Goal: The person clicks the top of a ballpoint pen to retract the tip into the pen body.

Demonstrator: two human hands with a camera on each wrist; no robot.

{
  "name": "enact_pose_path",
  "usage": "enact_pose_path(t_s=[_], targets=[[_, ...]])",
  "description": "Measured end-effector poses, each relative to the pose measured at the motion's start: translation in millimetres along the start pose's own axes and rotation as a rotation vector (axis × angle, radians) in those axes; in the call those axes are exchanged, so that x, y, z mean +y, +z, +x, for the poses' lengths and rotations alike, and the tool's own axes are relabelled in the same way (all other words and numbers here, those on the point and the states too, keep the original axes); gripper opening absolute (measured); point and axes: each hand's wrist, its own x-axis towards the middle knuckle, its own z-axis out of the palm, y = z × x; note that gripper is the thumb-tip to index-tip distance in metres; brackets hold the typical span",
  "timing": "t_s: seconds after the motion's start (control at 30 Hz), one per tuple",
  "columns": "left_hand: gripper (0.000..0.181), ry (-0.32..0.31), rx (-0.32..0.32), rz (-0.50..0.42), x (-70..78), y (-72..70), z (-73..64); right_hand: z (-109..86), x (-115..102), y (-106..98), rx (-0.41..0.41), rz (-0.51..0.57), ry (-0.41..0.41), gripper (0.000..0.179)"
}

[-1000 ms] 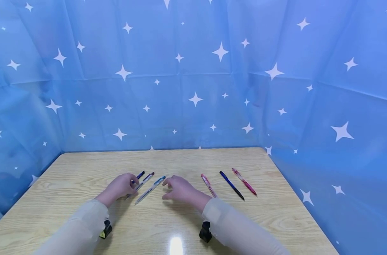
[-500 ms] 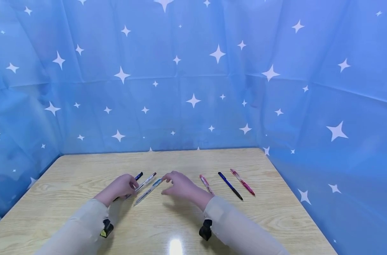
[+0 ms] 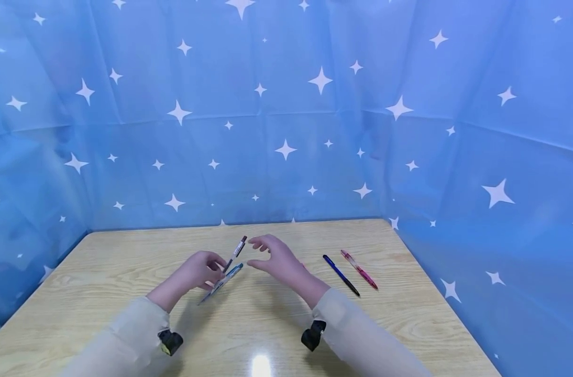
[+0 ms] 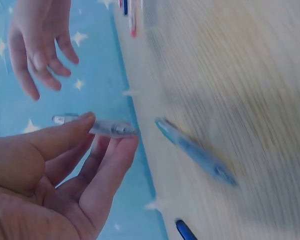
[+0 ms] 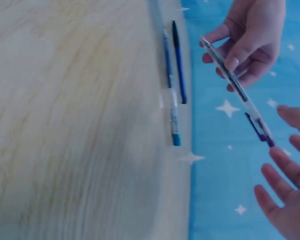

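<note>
My left hand [image 3: 202,269] pinches a clear-barrelled pen [image 3: 235,252] with a dark purple end between thumb and fingers, raised over the table and tilted. In the right wrist view the purple end of this pen [image 5: 250,107] points at the fingertips of my right hand [image 5: 290,180]. That right hand [image 3: 281,259] holds nothing, its fingers apart and slightly bent. Below the left hand a clear pen with a teal end [image 3: 230,273] lies on the table. A dark blue pen [image 5: 179,62] lies beside it, hidden behind my left hand in the head view.
On the right of the wooden table [image 3: 409,324] lie a blue pen with a black tip [image 3: 340,275] and a pink-red pen [image 3: 359,269]. Another pink pen is mostly covered by my right hand. A blue star-patterned curtain [image 3: 286,173] stands behind the table.
My left hand has lifted the purple-ended pen off the table and moved right. My right hand has left the teal-ended pen and risen away from it.
</note>
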Motion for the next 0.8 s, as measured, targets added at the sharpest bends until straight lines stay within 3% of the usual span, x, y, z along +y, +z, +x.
enact_pose_path(t_s=[0.3, 0.53, 0.8], targets=[[0.021, 0.058, 0.093, -0.095, 25.4, 23.6, -7.7, -6.7, 2, -22, 0.170, 0.182, -0.008, 0.049], [0.021, 0.117, 0.104, -0.212, 39.2, 41.9, -11.9, -13.9, -1, -32, 0.197, 0.274, -0.019, 0.051], [0.025, 0.202, 0.116, -0.277, 49.6, 58.9, -20.0, -22.8, -7, -40, 0.215, 0.356, -0.063, 0.050]])
